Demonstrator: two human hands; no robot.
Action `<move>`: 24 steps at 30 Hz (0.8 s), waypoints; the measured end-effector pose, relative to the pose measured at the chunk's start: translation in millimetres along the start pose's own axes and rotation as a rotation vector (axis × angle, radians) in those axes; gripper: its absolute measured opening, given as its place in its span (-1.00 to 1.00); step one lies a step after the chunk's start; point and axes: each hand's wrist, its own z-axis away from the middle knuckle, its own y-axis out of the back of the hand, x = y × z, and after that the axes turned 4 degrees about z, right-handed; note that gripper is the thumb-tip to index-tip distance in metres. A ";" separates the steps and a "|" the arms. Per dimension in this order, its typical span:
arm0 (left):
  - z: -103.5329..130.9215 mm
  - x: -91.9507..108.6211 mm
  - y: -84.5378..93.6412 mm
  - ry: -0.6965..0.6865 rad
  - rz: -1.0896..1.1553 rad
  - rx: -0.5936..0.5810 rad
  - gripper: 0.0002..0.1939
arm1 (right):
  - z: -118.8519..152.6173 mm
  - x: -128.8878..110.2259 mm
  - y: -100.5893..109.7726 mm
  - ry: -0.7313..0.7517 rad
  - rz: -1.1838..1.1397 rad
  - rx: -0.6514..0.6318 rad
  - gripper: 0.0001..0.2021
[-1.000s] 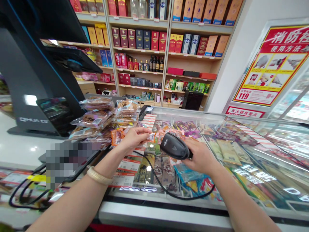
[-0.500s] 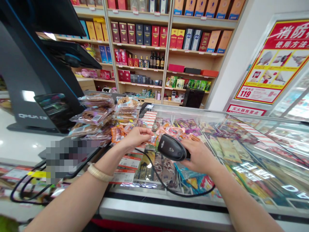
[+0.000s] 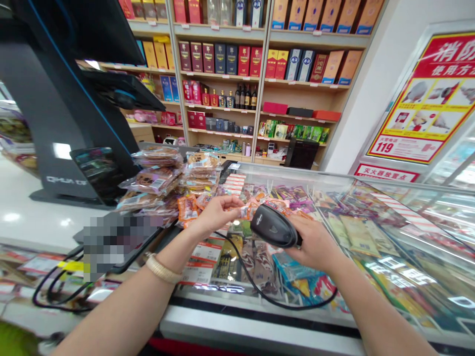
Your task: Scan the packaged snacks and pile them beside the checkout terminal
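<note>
My right hand [image 3: 313,242] is wrapped round a black barcode scanner [image 3: 274,227], held above the glass counter with its head toward my left hand. My left hand [image 3: 218,215] is closed in a pinch on a small snack packet [image 3: 245,211], just left of the scanner head. The scanner hides part of that packet and of the pink and orange packets [image 3: 276,203] behind it. Beside my left wrist lie orange snack packets [image 3: 188,207]. The scanner's black cable [image 3: 252,282] loops across the glass below both hands.
Stacked bagged biscuits [image 3: 156,180] stand left of my left hand, near a dark checkout terminal [image 3: 74,138]. Bagged snacks fill the glass-topped display case [image 3: 356,232]. Behind it rise shelves of boxes and bottles [image 3: 222,96]. A blurred-out device [image 3: 122,242] lies at left.
The whole view has shifted slightly, with the scene appearing farther right. The packet in my left hand has turned, and its white label no longer shows the same way. My right hand keeps the scanner.
</note>
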 end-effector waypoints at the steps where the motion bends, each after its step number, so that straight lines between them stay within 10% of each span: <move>1: -0.1 0.9 0.9 -0.099 -0.061 0.088 -0.77 | 0.2 1.5 -0.3 0.004 0.002 0.021 -0.80; 6: -1.1 6.1 19.3 -0.483 -0.454 0.619 -0.85 | 0.6 8.5 -1.7 0.003 -0.006 0.097 -0.79; 10: -1.2 7.8 44.1 -0.376 -0.722 0.925 -0.86 | 1.6 13.7 -4.5 -0.019 -0.001 0.114 -0.82; 16: 2.7 2.9 61.4 -0.115 -1.024 0.914 -0.75 | 0.8 18.4 -7.4 -0.004 -0.003 0.161 -0.77; 24: 1.5 -2.2 49.1 -0.160 -1.086 0.837 -0.74 | 0.3 25.6 -8.2 -0.054 -0.008 0.212 -0.79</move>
